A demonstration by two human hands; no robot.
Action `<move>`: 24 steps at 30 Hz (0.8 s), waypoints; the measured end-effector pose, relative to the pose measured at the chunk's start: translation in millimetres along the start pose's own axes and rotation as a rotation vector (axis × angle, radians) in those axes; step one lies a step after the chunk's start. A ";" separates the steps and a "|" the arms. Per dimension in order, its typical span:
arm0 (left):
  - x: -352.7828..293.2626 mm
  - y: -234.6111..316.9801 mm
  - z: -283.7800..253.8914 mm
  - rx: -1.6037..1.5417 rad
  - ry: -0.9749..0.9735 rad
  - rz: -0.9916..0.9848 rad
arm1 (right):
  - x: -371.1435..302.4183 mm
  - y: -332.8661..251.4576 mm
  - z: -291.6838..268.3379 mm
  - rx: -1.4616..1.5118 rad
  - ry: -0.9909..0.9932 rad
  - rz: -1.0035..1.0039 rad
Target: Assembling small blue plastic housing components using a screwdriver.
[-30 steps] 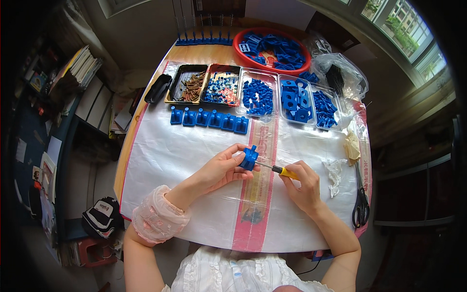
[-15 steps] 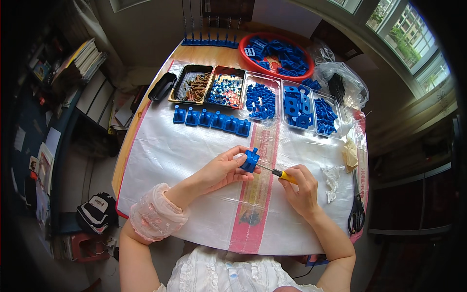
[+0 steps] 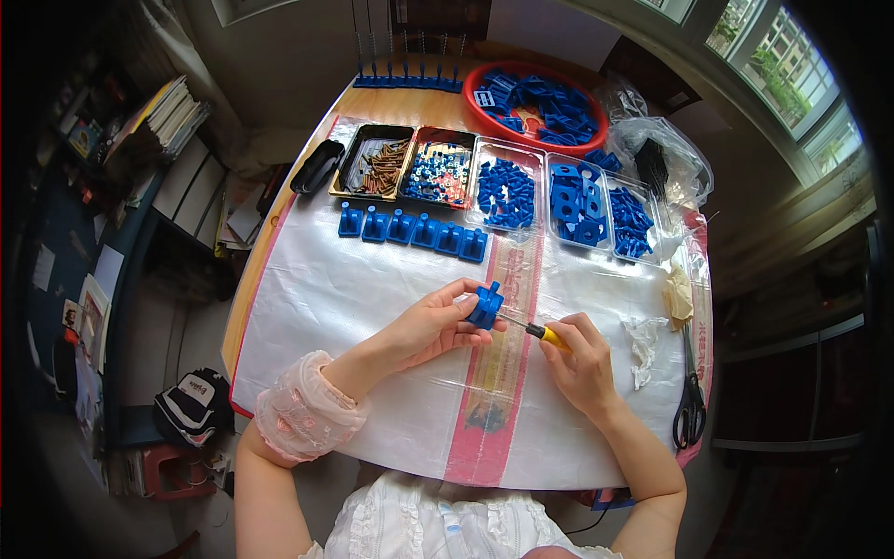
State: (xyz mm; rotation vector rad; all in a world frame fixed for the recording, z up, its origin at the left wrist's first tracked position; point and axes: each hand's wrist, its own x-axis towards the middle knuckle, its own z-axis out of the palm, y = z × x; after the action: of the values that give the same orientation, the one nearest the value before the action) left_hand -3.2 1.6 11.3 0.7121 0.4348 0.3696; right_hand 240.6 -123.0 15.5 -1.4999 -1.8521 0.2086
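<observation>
Between the fingers and thumb of my left hand (image 3: 436, 324) is a blue plastic part (image 3: 485, 306) with a short post on top. My right hand (image 3: 582, 361) is closed round the yellow and black handle of a screwdriver (image 3: 549, 334). Its metal shaft reaches left to the right side of the blue part; the tip is hidden against it. Beyond my hands, a row of similar blue assemblies (image 3: 423, 231) stands on the white sheet (image 3: 363, 303).
At the back sit trays of screws (image 3: 384, 168), small nuts and blue pieces (image 3: 440, 172), blue parts (image 3: 505, 191) and flat blue plates (image 3: 575, 200). A red basin (image 3: 596, 140) holds more blue parts. Black scissors (image 3: 690, 410) and crumpled tissue (image 3: 644, 345) lie at right.
The whole view has shifted slightly, so everything sits a little further right. Both hands keep their hold on the blue part and the screwdriver.
</observation>
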 end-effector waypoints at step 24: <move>-0.4 -0.7 -1.0 0.013 0.012 0.000 | 1.8 -1.7 -1.1 -0.005 -0.001 -0.010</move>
State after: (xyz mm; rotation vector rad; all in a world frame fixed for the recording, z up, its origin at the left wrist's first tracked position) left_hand -3.9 1.5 10.2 0.7224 0.4488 0.3715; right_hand 239.9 -122.3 17.9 -1.4945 -1.8617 0.2003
